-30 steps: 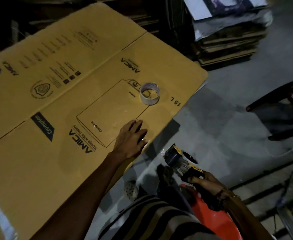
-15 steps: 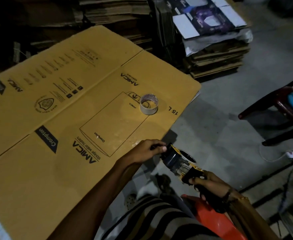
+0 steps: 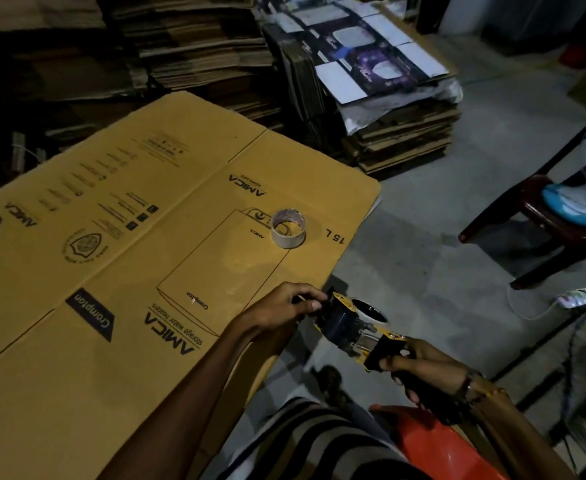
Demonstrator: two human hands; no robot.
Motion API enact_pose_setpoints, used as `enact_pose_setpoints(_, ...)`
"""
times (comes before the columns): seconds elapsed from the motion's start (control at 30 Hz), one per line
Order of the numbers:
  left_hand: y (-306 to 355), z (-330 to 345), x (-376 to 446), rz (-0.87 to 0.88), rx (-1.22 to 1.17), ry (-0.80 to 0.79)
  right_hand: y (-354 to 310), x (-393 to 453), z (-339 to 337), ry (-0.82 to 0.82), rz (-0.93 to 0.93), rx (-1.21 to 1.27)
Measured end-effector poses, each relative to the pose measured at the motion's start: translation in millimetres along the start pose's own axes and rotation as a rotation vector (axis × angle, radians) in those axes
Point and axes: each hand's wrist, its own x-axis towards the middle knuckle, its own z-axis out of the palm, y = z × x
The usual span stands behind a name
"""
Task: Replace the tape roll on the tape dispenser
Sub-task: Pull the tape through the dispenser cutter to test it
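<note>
A person's right hand (image 3: 423, 367) wraps its fingers round the black handle of a yellow-and-black handheld tape dispenser (image 3: 352, 329), while the left hand (image 3: 284, 308) pinches the front end of the tool with curled fingertips, near what looks like the blade and guard. The dispenser hangs in the air over the grey concrete floor (image 3: 433, 244), just off the edge of a large flattened brown cardboard carton (image 3: 111, 271) printed with "AMICA" and "Crompton". A pale ring at the dispenser's hub may be a spent core, though the dim light leaves that uncertain. The roll of pale tape (image 3: 288, 228) lies flat on the carton, well apart from both hands, beside the "15 L" mark.

The risks from here appear plain: fingertips working close to a serrated cutter could be nicked if the left hand slips, and a loosened core could drop to the floor and roll away. The poor light makes threading errors likelier. Stacks of flattened cardboard (image 3: 405, 140) and a dark red plastic chair (image 3: 541, 233) stand beyond.
</note>
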Motion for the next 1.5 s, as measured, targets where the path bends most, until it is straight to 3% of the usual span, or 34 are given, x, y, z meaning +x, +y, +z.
enact_pose_setpoints(0.2,-2.2,-13.8,-12.3,0.009,0.0,0.043,-12.3,2.5,-5.4,-0.031,-0.011,-0.118)
enact_pose_setpoints(0.57,-14.4,-54.3,-51.9,-0.065,-0.074,0.22,-96.3,27.3,18.9,-0.167,-0.122,-0.357)
enact_pose_setpoints(1.13,-25.5,-147.9,-61.4,-0.149,-0.192,1.009,-282.8,187.4,77.1,-0.467,-0.337,-0.878)
enact_pose_setpoints(1.5,-45.2,-175.3,-35.4,-0.259,-0.141,1.318,-340.8,295.0,115.1,-0.598,-0.498,-0.951)
